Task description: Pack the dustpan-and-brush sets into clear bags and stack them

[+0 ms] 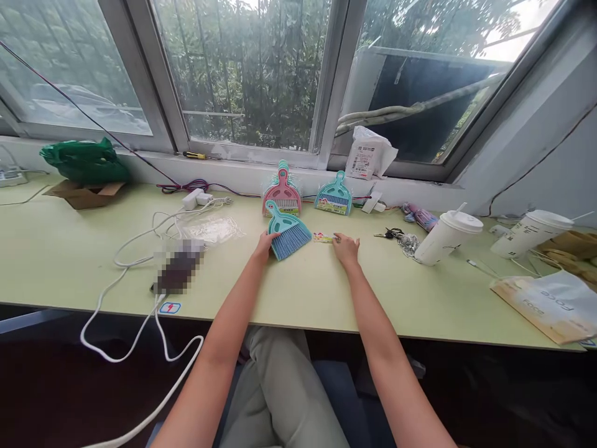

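Note:
My left hand (265, 242) grips the left edge of a small teal dustpan (278, 219) that has a blue-bristled brush (291, 240) nested in it. The set is tilted above the table, its handle pointing up and left. To its right, my right hand (346, 249) pinches the right end of a small printed label strip (323, 238) with bright colours. Behind the held set stand several pink dustpan sets (282, 190) in a stack against the sill. A teal dustpan set (334, 194) with a label across its bristles leans beside them.
Left on the pale table (298, 298) are white cables (121, 255), a blurred phone (180, 267), clear plastic wrappers (212, 230) and a cardboard box (84, 193) under a green bag (84, 160). Keys (392, 234), white cups (448, 236) and a paper bag (550, 305) lie right.

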The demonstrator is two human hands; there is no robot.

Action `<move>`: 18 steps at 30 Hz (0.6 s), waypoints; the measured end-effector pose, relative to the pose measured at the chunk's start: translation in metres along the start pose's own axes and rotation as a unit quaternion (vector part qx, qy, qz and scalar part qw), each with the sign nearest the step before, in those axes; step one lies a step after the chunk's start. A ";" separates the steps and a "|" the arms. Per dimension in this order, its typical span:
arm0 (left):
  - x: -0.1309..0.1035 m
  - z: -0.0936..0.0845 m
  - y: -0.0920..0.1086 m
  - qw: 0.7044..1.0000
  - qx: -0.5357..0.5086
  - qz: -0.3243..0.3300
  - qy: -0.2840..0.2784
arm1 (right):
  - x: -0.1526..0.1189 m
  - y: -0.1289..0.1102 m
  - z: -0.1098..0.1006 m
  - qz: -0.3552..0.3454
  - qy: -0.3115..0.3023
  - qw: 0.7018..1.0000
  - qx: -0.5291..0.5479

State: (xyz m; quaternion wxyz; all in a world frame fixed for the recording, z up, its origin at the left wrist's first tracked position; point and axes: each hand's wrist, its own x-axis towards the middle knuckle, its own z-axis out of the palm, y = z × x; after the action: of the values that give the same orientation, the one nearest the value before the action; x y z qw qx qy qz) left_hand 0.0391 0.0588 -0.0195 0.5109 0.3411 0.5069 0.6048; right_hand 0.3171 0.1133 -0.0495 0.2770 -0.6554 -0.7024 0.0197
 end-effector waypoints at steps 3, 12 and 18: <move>0.001 -0.002 -0.001 1.000 -0.023 -0.003 0.001 | -0.001 -0.006 -0.001 -0.007 -0.046 0.999 0.016; 0.002 -0.008 -0.002 0.999 -0.049 -0.008 0.017 | -0.004 -0.012 0.001 -0.013 -0.083 0.996 0.015; 0.003 -0.008 -0.002 0.998 -0.064 -0.013 0.027 | -0.004 -0.023 0.001 0.021 -0.058 0.998 0.026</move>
State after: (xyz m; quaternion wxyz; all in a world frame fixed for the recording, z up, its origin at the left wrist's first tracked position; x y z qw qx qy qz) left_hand 0.0314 0.0592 -0.0241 0.5255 0.2844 0.4857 0.6380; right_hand 0.2957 0.1068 -0.0422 0.2518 -0.6607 -0.7024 0.0817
